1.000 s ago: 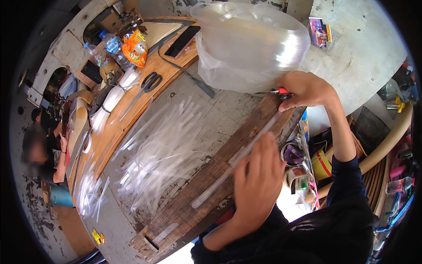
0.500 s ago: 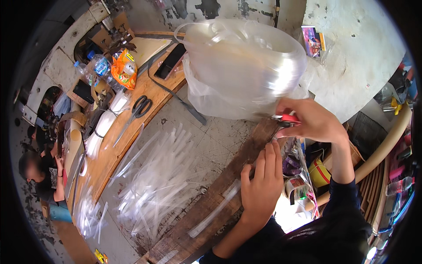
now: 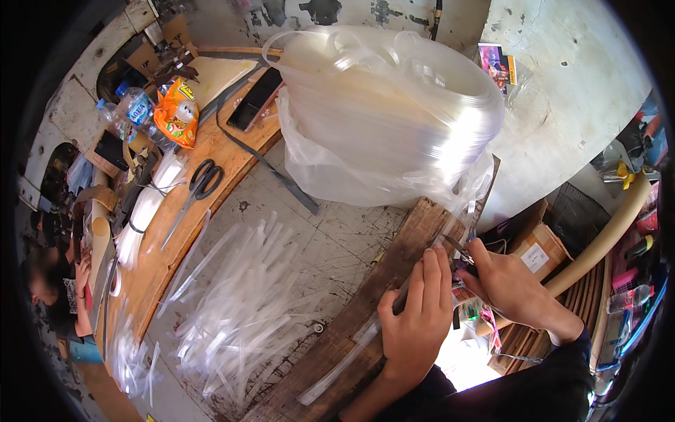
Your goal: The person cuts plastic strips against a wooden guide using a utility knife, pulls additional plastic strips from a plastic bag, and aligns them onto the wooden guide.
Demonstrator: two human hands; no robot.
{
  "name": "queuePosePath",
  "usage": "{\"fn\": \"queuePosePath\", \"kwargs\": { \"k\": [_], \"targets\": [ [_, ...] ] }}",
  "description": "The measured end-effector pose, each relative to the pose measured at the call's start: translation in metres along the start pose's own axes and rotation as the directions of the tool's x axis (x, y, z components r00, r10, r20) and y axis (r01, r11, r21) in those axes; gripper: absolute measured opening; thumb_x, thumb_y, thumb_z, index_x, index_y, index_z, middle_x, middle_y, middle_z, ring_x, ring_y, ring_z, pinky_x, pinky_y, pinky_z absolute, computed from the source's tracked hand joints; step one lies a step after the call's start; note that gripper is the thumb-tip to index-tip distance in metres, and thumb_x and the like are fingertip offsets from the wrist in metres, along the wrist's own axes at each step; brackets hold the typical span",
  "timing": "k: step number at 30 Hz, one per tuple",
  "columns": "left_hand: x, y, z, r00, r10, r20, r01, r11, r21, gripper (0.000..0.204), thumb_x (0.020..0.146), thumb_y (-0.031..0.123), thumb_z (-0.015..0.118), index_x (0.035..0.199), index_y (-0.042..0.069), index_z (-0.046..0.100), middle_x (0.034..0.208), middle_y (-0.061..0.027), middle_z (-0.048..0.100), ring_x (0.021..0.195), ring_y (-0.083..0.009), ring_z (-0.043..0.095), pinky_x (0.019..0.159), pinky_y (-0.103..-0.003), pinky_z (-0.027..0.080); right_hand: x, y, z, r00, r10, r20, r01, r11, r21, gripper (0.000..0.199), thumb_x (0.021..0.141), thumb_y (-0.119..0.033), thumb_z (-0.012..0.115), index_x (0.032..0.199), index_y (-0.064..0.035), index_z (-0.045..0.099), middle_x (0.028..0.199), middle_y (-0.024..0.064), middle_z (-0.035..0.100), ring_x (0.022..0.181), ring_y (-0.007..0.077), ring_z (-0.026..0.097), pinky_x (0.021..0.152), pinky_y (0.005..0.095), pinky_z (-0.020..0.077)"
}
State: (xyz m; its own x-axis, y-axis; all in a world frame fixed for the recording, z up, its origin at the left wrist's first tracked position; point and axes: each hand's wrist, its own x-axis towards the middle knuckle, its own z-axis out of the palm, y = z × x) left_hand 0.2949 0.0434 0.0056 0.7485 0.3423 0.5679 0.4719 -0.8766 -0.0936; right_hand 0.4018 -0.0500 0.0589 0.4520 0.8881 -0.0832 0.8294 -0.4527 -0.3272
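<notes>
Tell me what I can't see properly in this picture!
All in the head view:
- Metal tool: its handles are mostly hidden by the right hand.
- Under the left hand: hidden by the palm and fingers.
- Wooden plank: near end cut off by the lower edge.
- Person at far left: face blurred.

Left hand (image 3: 418, 313): palm down, fingers extended, fingertips against dark wooden board (image 3: 376, 285). Right hand (image 3: 517, 288): closed around metal-bladed tool (image 3: 457, 247), blade just beside left fingertips. Clear strip (image 3: 341, 366): lengthwise on board, near left hand. Large clear coil (image 3: 401, 133): in plastic bag, beyond board's far end. Loose strips (image 3: 235, 309): heaped on bench (image 3: 344, 228), left of board. Wooden slab (image 3: 242, 151), farther left: black-handled scissors (image 3: 204, 183), tied strip bundle (image 3: 144, 221), phone (image 3: 254, 98). Beyond bundle: 2 plastic bottles (image 3: 137, 105), orange packet (image 3: 177, 116).
</notes>
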Motion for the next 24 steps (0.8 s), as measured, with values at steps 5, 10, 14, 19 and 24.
{"fn": "queuePosePath", "kwargs": {
  "k": [5, 10, 14, 19, 24],
  "targets": [
    [-0.001, 0.000, -0.003, 1.000, -0.003, 0.007, 0.003, 1.000, -0.019, 0.032, 0.079, 0.022, 0.055, 0.109, 0.014, 0.060, 0.104, 0.0073, 0.055, 0.093, 0.0002, 0.050, 0.075, -0.028, 0.031, 0.000, -0.005, -0.001, 0.999, 0.016, 0.043, -0.017, 0.999, 0.030, 0.026, 0.085, -0.020, 0.053, 0.088, 0.0003, 0.037, 0.065, 0.0204, 0.057, 0.054, 0.0382, 0.056, 0.046, 0.0428, 0.0456],
    [-0.001, 0.000, -0.001, 0.999, -0.026, -0.021, 0.025, 0.997, -0.069, 0.032, 0.075, 0.017, 0.057, 0.106, 0.015, 0.061, 0.099, 0.0084, 0.055, 0.085, -0.0015, 0.052, 0.071, -0.029, 0.030, -0.001, -0.008, -0.003, 0.996, 0.065, 0.056, -0.067, 0.997, 0.033, 0.025, 0.085, -0.019, 0.053, 0.088, 0.0004, 0.038, 0.063, 0.0206, 0.056, 0.054, 0.0386, 0.056, 0.048, 0.0436, 0.0456],
    [-0.001, -0.001, -0.001, 1.000, -0.017, -0.025, 0.015, 0.998, -0.065, 0.032, 0.076, 0.018, 0.057, 0.108, 0.015, 0.060, 0.101, 0.0080, 0.055, 0.086, -0.0016, 0.051, 0.071, -0.029, 0.029, 0.000, -0.008, -0.003, 0.994, 0.073, 0.078, -0.076, 0.997, 0.033, 0.026, 0.084, -0.019, 0.055, 0.089, 0.0009, 0.039, 0.061, 0.0202, 0.056, 0.055, 0.0391, 0.056, 0.048, 0.0444, 0.0452],
    [-0.001, -0.001, -0.003, 1.000, -0.017, -0.012, 0.016, 0.997, -0.071, 0.032, 0.077, 0.017, 0.056, 0.108, 0.015, 0.060, 0.101, 0.0078, 0.055, 0.087, -0.0016, 0.051, 0.071, -0.030, 0.030, 0.002, -0.010, -0.006, 0.996, 0.070, 0.052, -0.074, 0.995, 0.064, 0.026, 0.083, -0.017, 0.056, 0.088, 0.0015, 0.038, 0.061, 0.0210, 0.056, 0.056, 0.0397, 0.056, 0.049, 0.0445, 0.0446],
    [-0.001, -0.001, -0.002, 1.000, 0.014, -0.014, -0.014, 0.999, -0.031, 0.032, 0.077, 0.018, 0.056, 0.109, 0.015, 0.060, 0.101, 0.0079, 0.055, 0.088, -0.0013, 0.051, 0.070, -0.029, 0.030, 0.002, -0.007, -0.006, 0.996, 0.068, 0.063, -0.071, 0.996, 0.048, 0.026, 0.083, -0.017, 0.056, 0.088, 0.0015, 0.038, 0.059, 0.0209, 0.055, 0.056, 0.0395, 0.056, 0.050, 0.0442, 0.0445]
  ]
}}
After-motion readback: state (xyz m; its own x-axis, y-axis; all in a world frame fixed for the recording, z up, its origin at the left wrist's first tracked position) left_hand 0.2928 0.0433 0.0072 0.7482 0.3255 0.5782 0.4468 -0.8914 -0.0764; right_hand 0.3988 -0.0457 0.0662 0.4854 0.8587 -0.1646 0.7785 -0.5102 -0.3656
